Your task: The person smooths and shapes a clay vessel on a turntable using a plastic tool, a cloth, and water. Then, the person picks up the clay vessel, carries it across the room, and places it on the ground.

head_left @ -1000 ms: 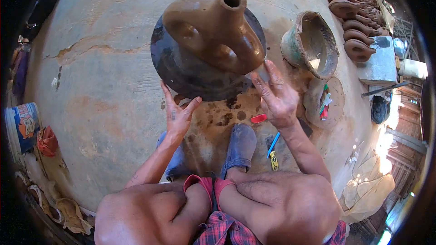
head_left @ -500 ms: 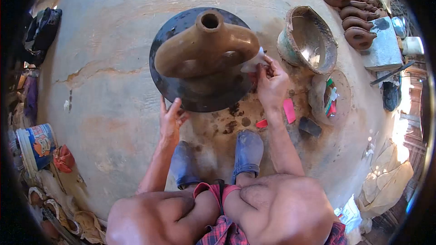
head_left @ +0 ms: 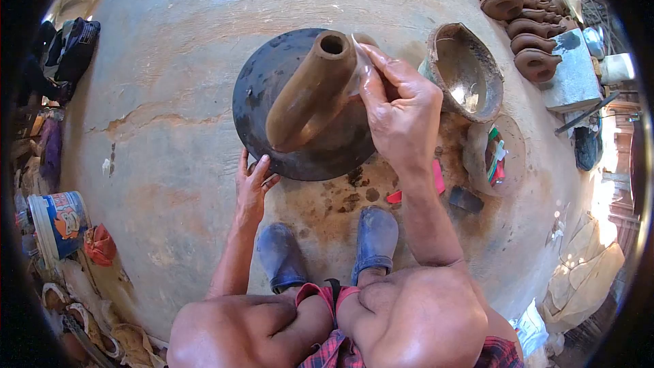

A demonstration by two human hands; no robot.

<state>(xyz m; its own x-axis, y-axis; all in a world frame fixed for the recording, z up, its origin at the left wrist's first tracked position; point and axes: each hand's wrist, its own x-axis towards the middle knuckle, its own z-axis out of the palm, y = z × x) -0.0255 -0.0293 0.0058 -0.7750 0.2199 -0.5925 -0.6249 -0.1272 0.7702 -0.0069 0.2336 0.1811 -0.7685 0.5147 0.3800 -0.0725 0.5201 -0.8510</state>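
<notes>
A brown clay vessel [head_left: 310, 92] with a round open neck stands on a dark round wheel disc [head_left: 255, 92]. My right hand [head_left: 403, 105] pinches a thin whitish translucent piece [head_left: 360, 61] against the vessel's right side, just beside the neck. Part of the vessel behind that hand is hidden. At the disc's lower left edge is my left hand [head_left: 254, 180], its fingers apart, the thumb and fingertips at the rim.
Right of the disc stands a crusted bowl [head_left: 494, 71]; below it is a round container [head_left: 514, 140] with coloured pieces. Red, pink and dark scraps lie nearby. Several clay pieces [head_left: 538, 65] line the upper right, beside a pale block [head_left: 575, 78]. A bucket [head_left: 65, 221] stands left.
The vessel has turned on the disc and now points toward the lower left. My right hand has moved up to the vessel's neck with the whitish piece. The camera view has shifted a little.
</notes>
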